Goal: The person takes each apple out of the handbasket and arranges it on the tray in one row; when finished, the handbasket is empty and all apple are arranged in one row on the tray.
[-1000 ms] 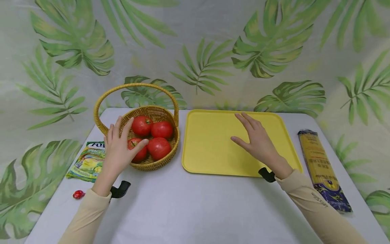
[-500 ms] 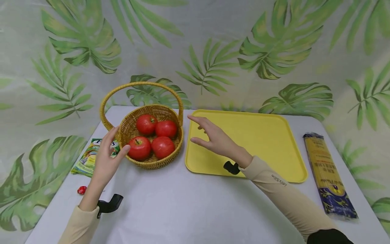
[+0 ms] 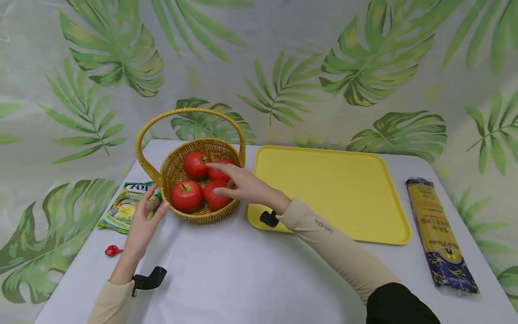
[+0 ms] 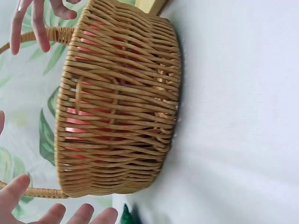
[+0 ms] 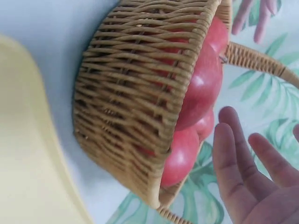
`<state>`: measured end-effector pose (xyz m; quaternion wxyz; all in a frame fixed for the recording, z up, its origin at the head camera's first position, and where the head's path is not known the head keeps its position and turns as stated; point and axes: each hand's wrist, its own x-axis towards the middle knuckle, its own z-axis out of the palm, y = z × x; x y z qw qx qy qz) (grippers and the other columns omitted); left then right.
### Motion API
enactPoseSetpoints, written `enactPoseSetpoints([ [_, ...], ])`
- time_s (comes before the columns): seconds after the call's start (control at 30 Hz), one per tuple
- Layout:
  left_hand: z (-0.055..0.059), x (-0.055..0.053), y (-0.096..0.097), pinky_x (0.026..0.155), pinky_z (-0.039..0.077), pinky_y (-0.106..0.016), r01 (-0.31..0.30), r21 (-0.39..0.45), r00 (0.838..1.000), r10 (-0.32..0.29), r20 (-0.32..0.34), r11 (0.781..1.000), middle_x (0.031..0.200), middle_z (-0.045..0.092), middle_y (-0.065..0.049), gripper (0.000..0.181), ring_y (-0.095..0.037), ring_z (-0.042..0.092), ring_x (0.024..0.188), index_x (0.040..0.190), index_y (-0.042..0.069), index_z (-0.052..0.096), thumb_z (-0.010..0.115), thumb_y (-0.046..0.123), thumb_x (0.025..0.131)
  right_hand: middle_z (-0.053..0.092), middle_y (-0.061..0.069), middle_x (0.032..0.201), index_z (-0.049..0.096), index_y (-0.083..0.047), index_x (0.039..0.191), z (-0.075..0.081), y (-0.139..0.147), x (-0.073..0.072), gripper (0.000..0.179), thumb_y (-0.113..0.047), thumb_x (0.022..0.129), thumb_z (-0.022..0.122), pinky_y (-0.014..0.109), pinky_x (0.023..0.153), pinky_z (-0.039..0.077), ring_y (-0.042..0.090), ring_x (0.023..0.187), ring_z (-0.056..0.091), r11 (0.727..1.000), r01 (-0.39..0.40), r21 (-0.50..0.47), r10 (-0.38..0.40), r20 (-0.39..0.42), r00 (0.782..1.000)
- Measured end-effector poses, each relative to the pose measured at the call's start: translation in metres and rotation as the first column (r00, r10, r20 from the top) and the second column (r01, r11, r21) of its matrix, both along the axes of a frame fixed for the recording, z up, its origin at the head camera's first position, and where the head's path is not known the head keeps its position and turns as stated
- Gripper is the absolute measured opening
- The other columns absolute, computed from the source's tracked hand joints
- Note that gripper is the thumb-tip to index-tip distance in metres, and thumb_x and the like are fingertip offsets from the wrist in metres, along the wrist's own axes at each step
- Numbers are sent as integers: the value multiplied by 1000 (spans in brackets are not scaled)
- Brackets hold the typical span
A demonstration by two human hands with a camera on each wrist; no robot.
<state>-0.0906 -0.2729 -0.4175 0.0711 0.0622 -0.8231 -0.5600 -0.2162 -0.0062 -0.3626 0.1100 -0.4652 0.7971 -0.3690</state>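
A wicker basket (image 3: 202, 219) with a tall arched handle (image 3: 188, 109) holds several red apples (image 3: 186, 196). My left hand (image 3: 142, 225) is beside the basket's left side, fingers spread and slightly bent, fingertips close to the rim. In the left wrist view its fingertips (image 4: 81, 214) show below the woven wall, holding nothing. Above the basket's right side is my right hand (image 3: 244, 185), thumb and fingers apart, partly covering the two right-hand apples. The right wrist view shows its palm and fingers (image 5: 233, 172) just past the apples, with nothing in them.
A yellow tray (image 3: 323, 193) lies right of the basket, under the right forearm. Farther right is a pack of spaghetti (image 3: 441, 234). A green soup packet (image 3: 127, 207) lies behind the left hand, and a small red-wrapped lollipop (image 3: 113, 250) is near the left edge.
My right hand has swept left from over the tray to above the basket's right side. My left hand has drawn back from over the basket to beside its left rim.
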Motion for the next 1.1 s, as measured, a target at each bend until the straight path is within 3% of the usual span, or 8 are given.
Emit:
enactPoseSetpoints([
  [0.07,-5,-2,-1,100,28,-65,16,18,999,-17,30,1000,157,8,-13,71,-44,25,136,155,19,15,56,28,98,43,9,143,33,-14,149,0,-8,-1,65,-29,94,63,26,80,49,16,85,61,999,-1,53,3,-27,1000],
  [0.17,-10,-6,0,102,28,-63,42,52,997,-46,67,998,158,4,-12,73,-44,24,136,155,20,11,56,28,98,43,5,144,35,-18,149,-1,-18,-3,63,-33,94,62,31,88,47,18,104,58,989,19,144,-8,-78,997],
  [0.27,-13,-9,1,103,27,-62,58,78,993,-65,97,995,159,1,-11,76,-45,23,136,155,21,8,57,28,97,44,4,143,39,-22,147,-1,-26,-4,60,-39,94,60,40,97,42,19,124,45,970,50,236,-23,-115,993],
  [0.33,-14,-10,2,103,27,-62,63,90,991,-74,115,994,159,0,-10,77,-46,21,136,156,22,7,57,28,97,46,5,142,41,-25,146,-1,-31,-5,58,-41,93,60,46,99,40,21,127,42,953,64,297,-28,-124,992],
  [0.63,-19,-21,5,104,24,-63,37,116,981,-58,187,993,159,-6,-10,83,-49,16,137,155,27,3,60,31,95,51,4,136,48,-31,141,-3,-49,-10,55,-53,91,57,44,99,39,20,125,43,854,81,513,9,-171,985],
  [0.8,-21,-25,5,105,22,-63,31,121,979,-54,196,992,159,-5,-10,84,-48,13,138,155,28,4,62,30,94,48,8,136,48,-36,139,-5,-56,-9,56,-59,88,56,43,95,42,21,119,48,797,107,594,30,-216,976],
  [1.0,-24,-27,4,105,21,-64,40,118,979,-62,193,992,159,-8,-10,85,-50,10,138,155,29,3,62,29,94,46,8,130,51,-37,135,-9,-58,-7,54,-59,87,59,39,88,46,21,105,54,765,143,628,41,-269,962],
  [1.1,-25,-27,4,104,20,-65,44,122,980,-66,187,992,158,-10,-10,85,-50,9,138,155,29,3,62,29,94,49,7,125,52,-35,132,-10,-57,-6,50,-56,87,60,36,84,47,19,100,55,762,146,630,46,-277,960],
])
